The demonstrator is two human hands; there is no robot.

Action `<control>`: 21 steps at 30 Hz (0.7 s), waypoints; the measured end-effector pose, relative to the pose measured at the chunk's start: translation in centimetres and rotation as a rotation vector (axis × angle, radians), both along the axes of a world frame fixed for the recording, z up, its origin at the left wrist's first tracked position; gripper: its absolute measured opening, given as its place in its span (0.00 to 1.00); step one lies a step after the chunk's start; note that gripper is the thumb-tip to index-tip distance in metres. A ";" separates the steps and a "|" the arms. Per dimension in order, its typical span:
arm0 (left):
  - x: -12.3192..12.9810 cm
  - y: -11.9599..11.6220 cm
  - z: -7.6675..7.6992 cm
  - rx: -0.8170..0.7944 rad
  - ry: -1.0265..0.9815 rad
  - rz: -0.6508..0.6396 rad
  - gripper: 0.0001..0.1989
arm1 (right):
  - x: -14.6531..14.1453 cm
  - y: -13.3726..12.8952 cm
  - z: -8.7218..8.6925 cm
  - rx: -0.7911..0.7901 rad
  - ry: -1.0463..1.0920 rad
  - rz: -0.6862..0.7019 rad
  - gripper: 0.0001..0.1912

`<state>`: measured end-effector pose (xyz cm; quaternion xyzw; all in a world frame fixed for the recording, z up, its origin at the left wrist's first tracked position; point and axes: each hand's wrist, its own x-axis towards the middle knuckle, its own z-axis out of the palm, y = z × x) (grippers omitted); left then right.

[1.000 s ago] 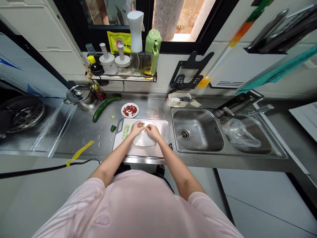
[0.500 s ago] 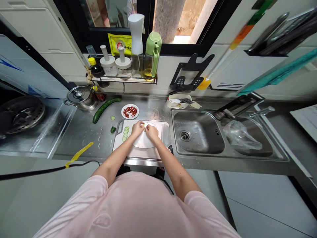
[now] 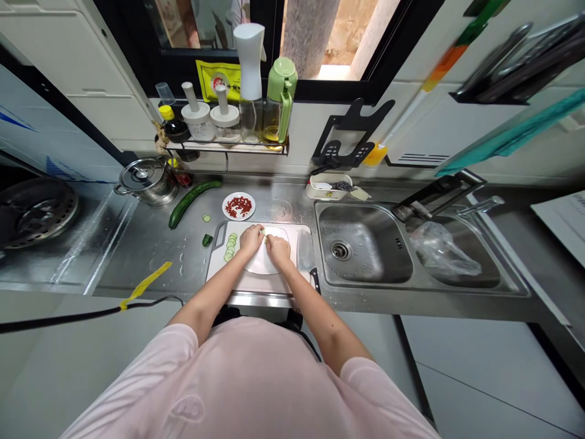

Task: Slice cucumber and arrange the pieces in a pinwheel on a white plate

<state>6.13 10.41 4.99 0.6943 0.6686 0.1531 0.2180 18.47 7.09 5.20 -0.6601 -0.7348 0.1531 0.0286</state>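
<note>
A small cucumber piece (image 3: 264, 231) is being pinched at centre frame by the fingers (image 3: 259, 233) of the left hand (image 3: 251, 239), above a white dish (image 3: 262, 262) on the cutting board (image 3: 256, 283). The right hand (image 3: 278, 249) is being drawn slightly lower than a moment ago, its fingers pressed together just beside the piece; whether it is being gripped by them cannot be told. One row of overlapping cucumber slices (image 3: 231, 247), too stacked to count, is being left on the board. On the desk (image 3: 137, 256), one whole cucumber (image 3: 189, 204), one loose slice (image 3: 206, 217) and one dark end piece (image 3: 207, 240) are being left lying at the board's upper left.
</note>
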 end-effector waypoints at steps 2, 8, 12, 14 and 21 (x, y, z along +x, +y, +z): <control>0.0 0.1 0.0 0.006 0.013 -0.003 0.12 | -0.1 0.0 0.1 -0.016 -0.012 0.004 0.17; 0.0 0.5 0.1 0.013 0.021 -0.016 0.13 | -0.3 0.3 0.5 -0.032 -0.041 -0.008 0.18; 0.1 0.6 0.3 0.009 0.029 -0.011 0.12 | -0.3 0.6 0.5 -0.035 -0.040 -0.006 0.17; 0.1 0.6 0.4 0.002 0.025 -0.006 0.12 | -0.3 0.6 0.5 -0.042 -0.036 -0.003 0.18; 0.2 0.6 0.6 -0.006 0.017 0.002 0.12 | -0.2 0.7 0.4 -0.024 -0.039 0.008 0.16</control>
